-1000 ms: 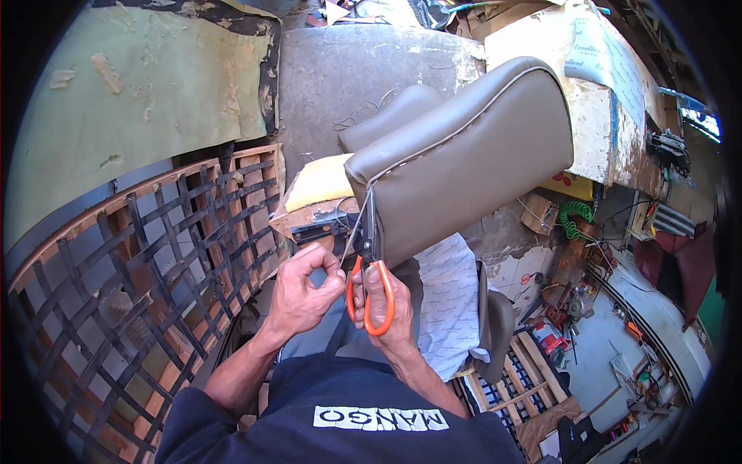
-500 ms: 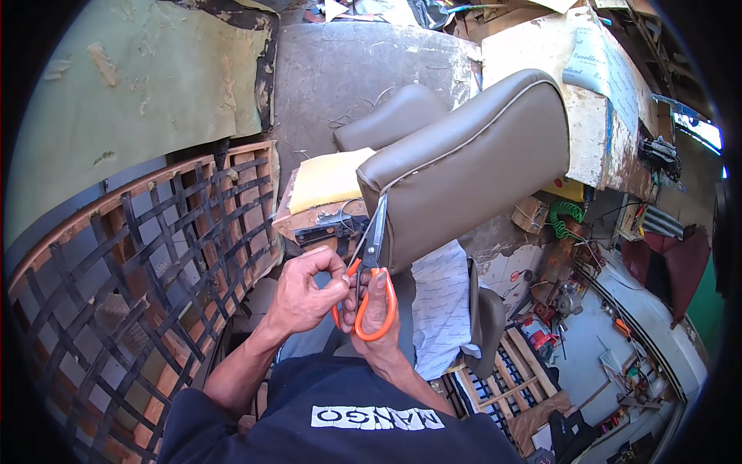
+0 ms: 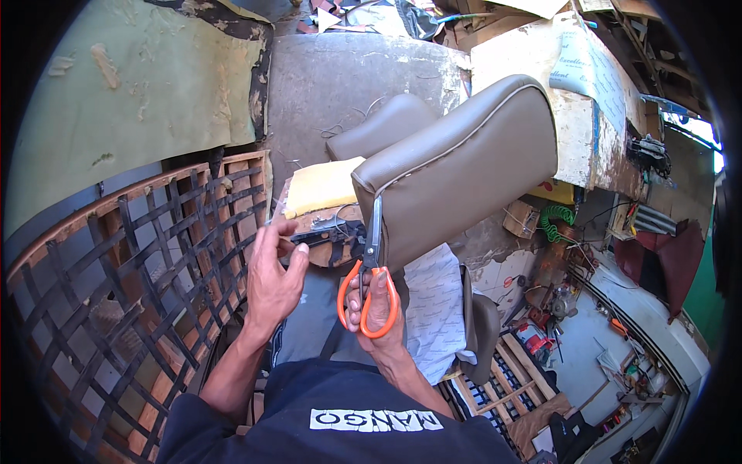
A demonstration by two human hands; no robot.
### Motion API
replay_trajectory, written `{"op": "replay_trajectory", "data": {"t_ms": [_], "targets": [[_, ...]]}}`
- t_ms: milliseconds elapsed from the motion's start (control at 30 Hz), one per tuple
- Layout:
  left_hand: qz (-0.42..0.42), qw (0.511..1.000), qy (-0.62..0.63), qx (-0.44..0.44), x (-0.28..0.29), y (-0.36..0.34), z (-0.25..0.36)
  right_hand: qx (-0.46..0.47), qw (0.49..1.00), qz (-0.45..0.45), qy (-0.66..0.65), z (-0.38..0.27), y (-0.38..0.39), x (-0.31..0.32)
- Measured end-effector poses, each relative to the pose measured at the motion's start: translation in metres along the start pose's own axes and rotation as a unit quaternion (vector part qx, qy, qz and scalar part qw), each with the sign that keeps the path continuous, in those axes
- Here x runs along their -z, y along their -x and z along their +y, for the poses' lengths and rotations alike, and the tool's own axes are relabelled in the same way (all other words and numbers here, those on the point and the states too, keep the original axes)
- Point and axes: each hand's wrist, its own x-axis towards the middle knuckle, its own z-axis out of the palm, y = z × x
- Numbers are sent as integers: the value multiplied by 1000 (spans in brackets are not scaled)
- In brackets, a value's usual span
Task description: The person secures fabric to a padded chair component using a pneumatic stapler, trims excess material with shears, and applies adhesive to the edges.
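Note:
My right hand (image 3: 376, 308) is closed around the orange handles of a pair of scissors (image 3: 373, 251). The scissor blades point up, their tips at the near left corner of a brown padded cushion (image 3: 464, 166) with light piping along its edge. Left of the scissors, my left hand (image 3: 272, 280) has its fingers apart at the end of a black and metal tool (image 3: 328, 230), which looks like a staple gun. Whether the fingers touch it, I cannot tell. The tool lies on a small wooden surface beside yellow foam (image 3: 321, 185).
A second brown cushion (image 3: 382, 124) lies behind on the grey worktop (image 3: 332, 73). Black webbing on a wooden frame (image 3: 147, 286) stands at the left, below a pale green panel (image 3: 147, 85). White printed sheeting (image 3: 433, 309) hangs to my right. Tools clutter the right-hand floor (image 3: 587, 332).
My left hand has left the scissors, where its fingers were pinched, and moved left to the black tool with fingers spread. The right hand still grips the scissors.

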Motion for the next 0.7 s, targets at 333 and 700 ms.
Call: {"op": "replay_trajectory", "data": {"t_ms": [333, 700], "targets": [[52, 987, 152, -1, -103, -28, -16, 241, 891, 113, 367, -134, 21, 91], [245, 968, 7, -48, -195, -44, -11, 302, 449, 467, 699, -582, -144, 367]]}}
